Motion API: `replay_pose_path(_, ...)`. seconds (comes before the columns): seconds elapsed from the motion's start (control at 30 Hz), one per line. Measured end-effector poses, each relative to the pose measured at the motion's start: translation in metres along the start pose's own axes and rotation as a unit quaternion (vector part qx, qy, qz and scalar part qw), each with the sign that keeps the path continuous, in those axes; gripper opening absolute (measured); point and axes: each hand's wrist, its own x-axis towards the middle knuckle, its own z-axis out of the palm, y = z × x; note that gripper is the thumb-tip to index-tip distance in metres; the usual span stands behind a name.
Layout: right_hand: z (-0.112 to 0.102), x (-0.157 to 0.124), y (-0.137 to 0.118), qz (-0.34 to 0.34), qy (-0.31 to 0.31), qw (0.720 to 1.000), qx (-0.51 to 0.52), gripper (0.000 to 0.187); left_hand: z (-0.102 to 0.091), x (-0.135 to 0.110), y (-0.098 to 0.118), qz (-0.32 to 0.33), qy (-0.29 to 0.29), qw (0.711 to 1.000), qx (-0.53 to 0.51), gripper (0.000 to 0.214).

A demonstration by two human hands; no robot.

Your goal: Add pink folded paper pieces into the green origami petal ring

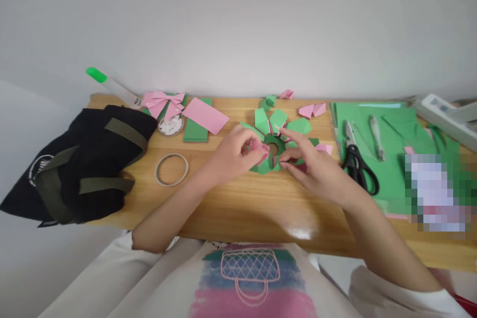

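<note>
A ring of folded green paper petals (261, 120), with pink paper tucked between some of them, lies on the wooden table. At the ring's left side my left hand (242, 151) pinches a folded pink paper piece (260, 151). My right hand (307, 161) is over the ring's right side, thumb and fingers apart around the petals; whether it touches them is hard to make out. Behind the ring sit a small folded green piece (268, 102) and a folded pink piece (286, 94). Another pink folded piece (312, 110) lies to the right.
Black scissors (356, 164) rest on green paper sheets (391, 179) at the right. On the left are a tape roll (172, 169), a pink paper rectangle (206, 115) over green paper, a round clear container (171, 125), pink bows (164, 103) and a black bag (93, 159).
</note>
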Motion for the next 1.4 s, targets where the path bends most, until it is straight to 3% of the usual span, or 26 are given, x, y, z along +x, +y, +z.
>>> replay_pose_path(0.1,-0.003,0.003,0.000,-0.002,-0.007,1.000,0.006,0.060,-0.004,0.013,0.001,0.003,-0.070,0.996,0.047,0.024)
replay_pose_path(0.27,-0.010,0.009,-0.001,-0.006,-0.014,0.999,0.046,0.059,-0.015,0.037,0.006,-0.044,-0.229,0.969,0.080,0.016)
replay_pose_path(0.5,-0.014,0.010,-0.003,0.012,-0.030,0.998,0.052,0.059,-0.019,0.041,0.013,-0.061,-0.308,0.948,-0.042,0.011)
replay_pose_path(0.83,-0.017,0.011,-0.005,0.027,-0.021,0.997,0.065,0.060,-0.012,0.038,0.013,-0.067,-0.249,0.965,-0.052,0.015)
replay_pose_path(1.07,-0.019,0.010,-0.005,0.040,0.003,0.996,0.075,0.060,-0.004,0.035,0.018,-0.082,-0.243,0.962,-0.090,0.008)
replay_pose_path(1.17,-0.024,0.011,-0.007,0.042,0.001,0.996,0.074,0.061,-0.001,0.036,0.021,-0.068,-0.208,0.972,-0.090,0.011)
replay_pose_path(1.4,-0.046,0.018,-0.013,0.058,-0.017,0.994,0.086,0.063,-0.002,0.040,0.035,-0.084,-0.193,0.966,-0.152,0.014)
